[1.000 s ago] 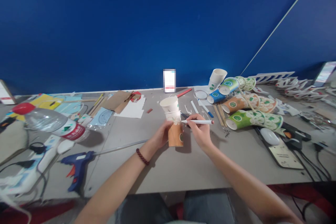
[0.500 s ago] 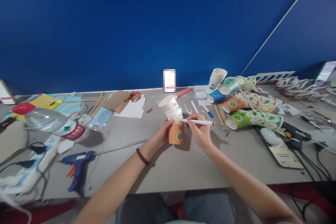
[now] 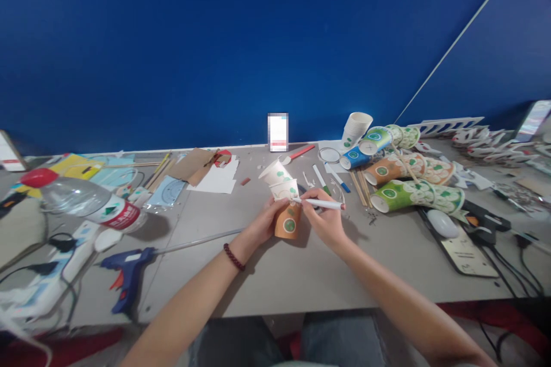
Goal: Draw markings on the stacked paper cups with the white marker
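Note:
My left hand [image 3: 263, 222] is wrapped round a paper cup piece [image 3: 286, 222], orange at its lower end with a round green logo. White paper cup parts [image 3: 280, 179] with green leaf prints stick up from its top, leaning left. In my right hand [image 3: 326, 219] is a white marker [image 3: 322, 203], pinched in the fingers with its red end pointing right. The marker's tip is at the cup's right side; whether it touches cannot be made out. Behind the hands lie a green-ended marker [image 3: 321, 178] and a blue-ended marker [image 3: 338, 178].
Paper cup assemblies [image 3: 400, 195] in green, orange and blue lie at right, beside a cup stack [image 3: 356, 129]. At left are a blue glue gun [image 3: 129, 275], a water bottle [image 3: 90, 200] and a power strip [image 3: 55, 275]. A phone [image 3: 278, 132] stands against the wall.
The cup has turned and shifted slightly left in my left hand. My right hand has moved a little left and down, with the marker tilted slightly more.

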`<state>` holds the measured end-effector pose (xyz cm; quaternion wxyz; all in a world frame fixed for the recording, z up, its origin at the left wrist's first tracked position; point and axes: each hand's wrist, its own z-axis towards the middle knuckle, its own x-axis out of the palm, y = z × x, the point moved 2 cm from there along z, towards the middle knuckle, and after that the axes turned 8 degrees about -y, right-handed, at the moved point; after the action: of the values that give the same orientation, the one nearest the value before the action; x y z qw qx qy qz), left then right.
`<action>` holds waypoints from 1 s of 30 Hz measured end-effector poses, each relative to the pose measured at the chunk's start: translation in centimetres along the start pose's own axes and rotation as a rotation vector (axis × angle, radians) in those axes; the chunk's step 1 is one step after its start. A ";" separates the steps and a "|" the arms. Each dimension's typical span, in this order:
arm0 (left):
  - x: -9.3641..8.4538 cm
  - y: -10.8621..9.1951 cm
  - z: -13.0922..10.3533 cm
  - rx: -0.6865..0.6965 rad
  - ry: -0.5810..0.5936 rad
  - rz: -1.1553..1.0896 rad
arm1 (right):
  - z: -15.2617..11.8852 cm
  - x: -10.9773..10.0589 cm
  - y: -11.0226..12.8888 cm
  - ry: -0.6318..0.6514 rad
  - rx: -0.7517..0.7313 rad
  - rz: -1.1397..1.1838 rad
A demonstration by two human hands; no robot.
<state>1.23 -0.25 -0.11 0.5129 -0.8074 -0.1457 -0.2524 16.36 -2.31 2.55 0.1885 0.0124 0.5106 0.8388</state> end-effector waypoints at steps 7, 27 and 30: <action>0.2 -0.2 -0.2 -0.002 0.034 0.019 | -0.1 0.0 -0.1 -0.011 0.015 -0.015; 0.2 -0.3 -0.2 0.003 0.031 0.050 | 0.1 -0.2 -0.2 -0.051 0.015 -0.016; 0.1 -0.2 -0.1 0.002 0.015 0.054 | 0.2 -0.2 -0.4 -0.070 0.033 -0.023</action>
<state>1.19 -0.30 0.12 0.5213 -0.8086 -0.1203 -0.2447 16.74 -2.03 2.33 0.2157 0.0390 0.5175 0.8272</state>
